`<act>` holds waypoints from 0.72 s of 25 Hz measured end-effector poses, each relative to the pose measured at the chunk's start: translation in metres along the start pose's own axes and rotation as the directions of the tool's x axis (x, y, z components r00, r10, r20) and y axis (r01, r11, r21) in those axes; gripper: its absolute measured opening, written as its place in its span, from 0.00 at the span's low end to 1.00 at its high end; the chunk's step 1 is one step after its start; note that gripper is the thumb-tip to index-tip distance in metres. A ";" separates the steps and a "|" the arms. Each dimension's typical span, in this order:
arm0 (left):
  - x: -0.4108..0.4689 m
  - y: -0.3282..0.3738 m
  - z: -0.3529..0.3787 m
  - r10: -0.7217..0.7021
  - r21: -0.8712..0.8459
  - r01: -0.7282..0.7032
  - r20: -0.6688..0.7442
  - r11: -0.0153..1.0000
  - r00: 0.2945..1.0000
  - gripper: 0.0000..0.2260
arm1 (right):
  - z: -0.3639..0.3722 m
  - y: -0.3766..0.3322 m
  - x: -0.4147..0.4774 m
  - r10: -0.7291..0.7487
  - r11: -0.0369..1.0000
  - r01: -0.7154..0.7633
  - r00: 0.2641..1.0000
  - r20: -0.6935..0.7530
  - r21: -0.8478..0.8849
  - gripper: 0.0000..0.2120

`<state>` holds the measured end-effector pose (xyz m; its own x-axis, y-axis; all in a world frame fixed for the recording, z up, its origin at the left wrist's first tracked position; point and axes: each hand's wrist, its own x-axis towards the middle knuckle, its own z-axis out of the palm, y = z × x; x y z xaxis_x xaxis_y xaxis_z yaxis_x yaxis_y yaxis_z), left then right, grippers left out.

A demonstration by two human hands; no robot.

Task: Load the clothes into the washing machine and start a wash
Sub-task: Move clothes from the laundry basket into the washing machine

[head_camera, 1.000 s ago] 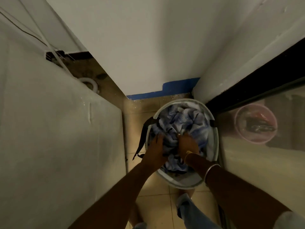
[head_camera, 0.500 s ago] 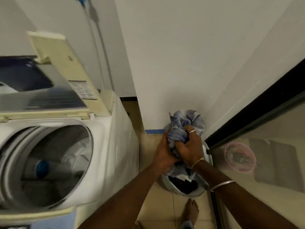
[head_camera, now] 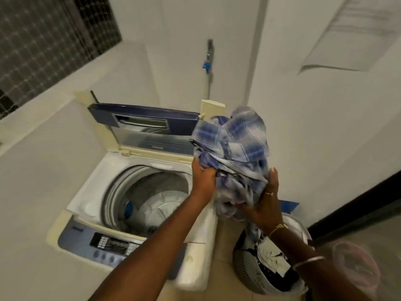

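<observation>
Both hands are on the clothes (head_camera: 236,146) here. Our left hand (head_camera: 202,175) has its fingers curled into the left side of the wad. Our right hand (head_camera: 265,205) presses in from the right and underneath, fingers together and nearly straight. The thumb is buried in the cloth, so we can't tell what it's doing.

The wad is up in the air over the washer's (head_camera: 86,200) right edge, just right of the open drum (head_camera: 152,198). A tail of it hangs down to the basket (head_camera: 243,263) on the floor, near right.

The lid (head_camera: 141,124) stands folded up on the far side, and the wad hides its right end. Our left forearm crosses the right end of the panel (head_camera: 108,243).

Count: one washer, one basket with more laundry inside, one pink tub (head_camera: 358,266) far right, one tap (head_camera: 207,66) on the far wall. There are two bracelets and a ring on the right hand.
</observation>
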<state>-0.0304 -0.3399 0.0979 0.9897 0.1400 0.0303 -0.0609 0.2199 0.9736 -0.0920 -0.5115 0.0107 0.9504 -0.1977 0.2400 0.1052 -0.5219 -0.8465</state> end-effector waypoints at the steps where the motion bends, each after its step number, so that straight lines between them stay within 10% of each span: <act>1: 0.002 0.012 -0.022 0.024 -0.028 -0.025 -0.048 0.999 0.999 0.26 | 0.017 -0.009 0.001 0.099 0.994 -0.094 0.990 0.102 -0.048 0.56; 4: 0.008 0.032 -0.096 0.098 -0.018 -0.102 -0.160 0.995 0.982 0.23 | 0.081 -0.052 0.023 0.134 0.987 -0.113 0.974 0.185 -0.116 0.29; 6: 0.016 0.037 -0.148 0.104 0.011 -0.106 -0.322 0.994 0.941 0.26 | 0.133 -0.088 0.047 0.268 0.920 -0.309 0.945 0.188 0.241 0.14; 13: 0.030 0.036 -0.248 0.091 0.087 -0.051 -0.545 0.995 0.833 0.22 | 0.225 -0.242 0.115 0.312 0.530 -0.450 0.891 0.329 0.718 0.13; 18: 0.047 -0.012 -0.281 -0.217 0.357 0.357 -0.377 0.863 0.901 0.21 | 0.256 -0.163 0.098 0.356 0.811 -0.502 0.832 0.426 0.302 0.13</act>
<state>-0.0194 -0.0644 0.0237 0.8558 0.4420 -0.2690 0.3472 -0.1051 0.9319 0.0590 -0.2331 0.0506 0.9526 0.0028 -0.3041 -0.3031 -0.0730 -0.9502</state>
